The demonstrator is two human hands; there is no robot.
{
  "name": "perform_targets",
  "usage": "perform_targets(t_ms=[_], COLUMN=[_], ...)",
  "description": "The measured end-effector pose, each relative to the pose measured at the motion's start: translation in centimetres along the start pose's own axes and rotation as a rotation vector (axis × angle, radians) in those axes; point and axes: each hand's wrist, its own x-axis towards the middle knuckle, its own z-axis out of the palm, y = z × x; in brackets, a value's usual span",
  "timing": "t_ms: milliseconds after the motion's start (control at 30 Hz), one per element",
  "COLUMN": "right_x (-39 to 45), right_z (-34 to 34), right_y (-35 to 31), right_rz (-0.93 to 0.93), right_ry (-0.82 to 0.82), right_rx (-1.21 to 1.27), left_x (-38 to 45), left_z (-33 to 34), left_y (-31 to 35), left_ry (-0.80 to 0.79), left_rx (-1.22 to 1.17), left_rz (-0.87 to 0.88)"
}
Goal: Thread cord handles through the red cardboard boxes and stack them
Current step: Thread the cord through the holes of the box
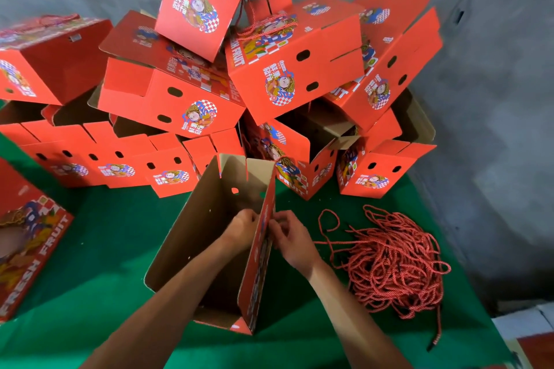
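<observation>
An open red cardboard box (195, 237) stands on the green table in front of me, brown inside facing up. My left hand (242, 226) reaches inside it, fingers curled against its right wall. My right hand (289, 237) is outside the same wall (259, 263), fingers pinching at it; whatever it pinches is hidden. A tangled heap of red twisted cords (392, 260) lies on the table to the right of my right hand. A pile of red printed boxes (209, 99) rises behind, some with cord handles on top.
The green table cover (114, 249) spreads under everything. A flat red box printed FRESH FRUIT (27, 249) lies at the left edge. Grey walls (494, 99) close the back and right. Something white (524, 323) sits past the table's right corner.
</observation>
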Motion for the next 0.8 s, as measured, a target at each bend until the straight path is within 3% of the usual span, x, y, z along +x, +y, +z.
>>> perform_targets(t_ms=[100,167,267,367,467,600,800], right_x=[-1.7,-3.5,-4.4,-2.8,-0.9,-0.4,-2.0], right_z=[-1.6,-2.8,-2.4,-1.1,-2.0,-4.3,-3.9], right_y=[2.7,4.6,4.1,-0.6,-6.0,-6.8,0.9], right_rz=[0.015,0.080,0.269,0.368,0.269,0.116,0.324], right_ry=[0.135,0.304,0.347,0.214,0.154,0.287,0.352], right_rx=[-0.698,-0.854,-0.505,0.228,0.545,0.314,-0.125], left_x=[-0.2,-0.4,-1.3,-2.7,-4.8,-5.9,-6.5], left_z=[-0.4,-0.8,-1.3,-1.9,-2.5,-2.2,-2.0], left_y=[-0.3,-1.0,-1.3,-0.5,0.5,0.4,-0.6], left_ry=[0.008,-0.031,-0.057,-0.117,-0.238,-0.311,-0.315], left_rx=[-0.033,-0.087,-0.119,-0.190,-0.236,-0.109,-0.154], left_rz=[-0.114,-0.196,-0.180,-0.103,-0.021,0.042,-0.116])
